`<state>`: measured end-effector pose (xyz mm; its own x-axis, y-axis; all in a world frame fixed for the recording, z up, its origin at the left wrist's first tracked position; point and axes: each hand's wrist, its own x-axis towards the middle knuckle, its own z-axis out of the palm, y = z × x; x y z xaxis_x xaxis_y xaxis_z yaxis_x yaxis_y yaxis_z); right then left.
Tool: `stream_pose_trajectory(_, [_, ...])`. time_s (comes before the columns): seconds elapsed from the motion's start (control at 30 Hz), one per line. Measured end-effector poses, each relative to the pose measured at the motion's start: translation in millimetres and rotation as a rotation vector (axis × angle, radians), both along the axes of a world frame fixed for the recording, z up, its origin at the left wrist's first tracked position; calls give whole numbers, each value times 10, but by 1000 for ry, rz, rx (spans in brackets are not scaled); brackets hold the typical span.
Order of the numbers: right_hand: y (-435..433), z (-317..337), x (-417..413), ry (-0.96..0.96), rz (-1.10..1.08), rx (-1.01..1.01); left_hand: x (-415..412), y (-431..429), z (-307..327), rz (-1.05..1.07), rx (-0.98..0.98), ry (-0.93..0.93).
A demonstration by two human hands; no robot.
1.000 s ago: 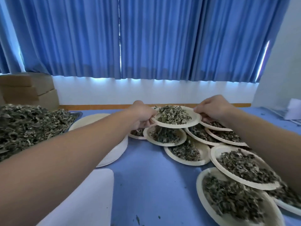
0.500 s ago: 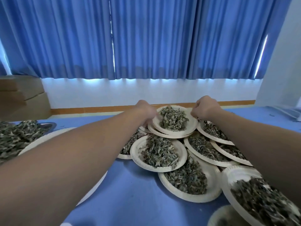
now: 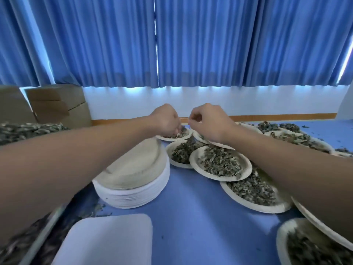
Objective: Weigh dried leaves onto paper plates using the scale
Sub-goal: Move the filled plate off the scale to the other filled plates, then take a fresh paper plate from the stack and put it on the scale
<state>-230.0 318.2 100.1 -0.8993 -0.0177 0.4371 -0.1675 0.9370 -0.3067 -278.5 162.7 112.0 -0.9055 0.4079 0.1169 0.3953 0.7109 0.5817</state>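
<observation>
Down at the bottom sits the white scale, on the blue table. Just left of it is a tray full of dry leaves. Bits of leaf lie on the table beside the tray. Behind the scale is a tall stack of bare paper plates.

To the right, full plates lie in a bunch, and their edges overlap. Each has a heap of leaves on it. More full plates sit further right, with loose bits around them.

Both bare arms reach out over all this. The left arm goes across the stack. The left hand is over the far plate, just past the stack. Its fingers point down into the leaves there. It is too blurry to tell if they pinch any. The right hand is close beside it, above the next plate. Its fingers are curled in tight, with the thumb against the first finger. I can see nothing in it.

At the back left are brown boxes. Behind them is a white wall, and blue curtains hang above it.
</observation>
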Motion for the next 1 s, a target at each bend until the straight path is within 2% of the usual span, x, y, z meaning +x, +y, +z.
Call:
stream_pose_trajectory(0.07, [-398, -17, 66, -47, 111, 64, 103, -340, 25, -1, -46, 51])
stream_pose_trajectory(0.23, [-1128, -121, 245, -125, 327, 150, 315, -1225, -18, 32, -304, 232])
stream_pose_trajectory(0.37, [-1430, -199, 346, -202, 458, 165, 460, -1801, -129, -27, -394, 273])
stream_pose_trajectory(0.47, [-1548, -232, 418, -221, 487, 171, 527, -2095, -215, -14, -466, 271])
stream_pose_trajectory(0.6, [-1571, -217, 489, -223, 445, 230, 557, -2341, -305, 49, -677, 156])
stream_pose_trajectory(0.67, [-1569, -203, 515, -227, 426, 260, 608, -2394, -322, 115, -760, 168])
stream_pose_trajectory(0.73, [-1564, -190, 538, -220, 419, 313, 669, -2403, -310, 119, -719, 298])
stream_pose_trajectory(0.8, [-1570, -179, 564, -199, 416, 375, 698, -2391, -303, 12, -569, 423])
stream_pose_trajectory(0.93, [-1605, -177, 585, -116, 391, 609, 729, -2275, -306, -222, -412, 460])
stream_pose_trajectory(1.0, [-1604, -170, 600, -117, 390, 612, 737, -2194, -326, -263, -410, 463])
